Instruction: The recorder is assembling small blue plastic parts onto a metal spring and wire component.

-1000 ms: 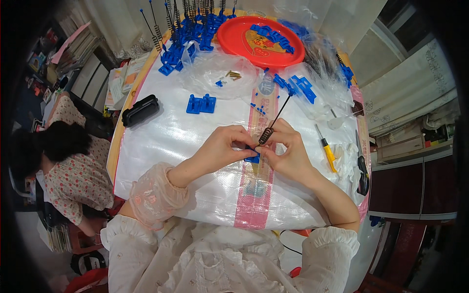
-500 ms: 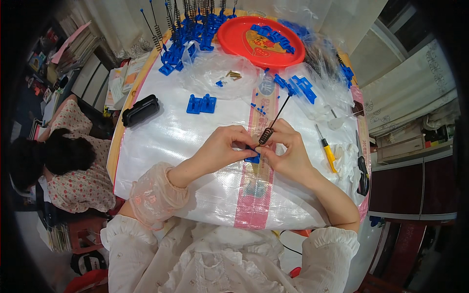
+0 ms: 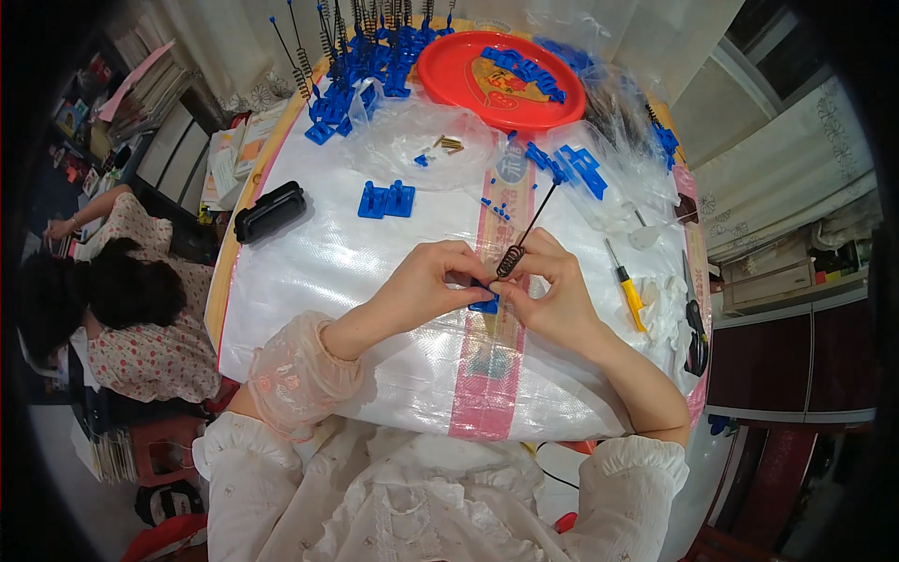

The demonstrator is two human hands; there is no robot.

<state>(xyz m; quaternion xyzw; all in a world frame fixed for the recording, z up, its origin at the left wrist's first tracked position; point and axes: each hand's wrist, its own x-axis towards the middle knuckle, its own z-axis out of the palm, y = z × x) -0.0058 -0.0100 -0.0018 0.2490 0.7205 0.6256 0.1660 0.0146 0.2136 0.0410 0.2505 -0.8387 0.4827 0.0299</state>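
Observation:
Both my hands meet over the middle of the covered table. With fingertips pinched, my left hand [image 3: 433, 283] grips a small blue plastic base [image 3: 484, 305], mostly hidden under the fingers. My right hand [image 3: 552, 286] pinches the lower end of a black coil spring [image 3: 509, 260] where it meets that base. From the spring a thin black rod slants up to the right, ending beside a blue plastic piece [image 3: 559, 172]. Two blue bases [image 3: 386, 199] stand together beyond my left hand. Tiny blue pegs [image 3: 496, 208] lie scattered beyond the spring.
A red tray [image 3: 449, 86] with blue parts sits at the back, beside many blue bases with springs [image 3: 375, 66]. Brass pins [image 3: 449, 145] lie on a plastic bag. At right are a yellow-handled screwdriver [image 3: 631, 302] and black scissors [image 3: 695, 342]; at left, a black case [image 3: 271, 213]. Another person [image 3: 140, 318] sits left.
My hands, the spring and the base hold nearly the same place. The person at the left has stretched an arm out over the desk.

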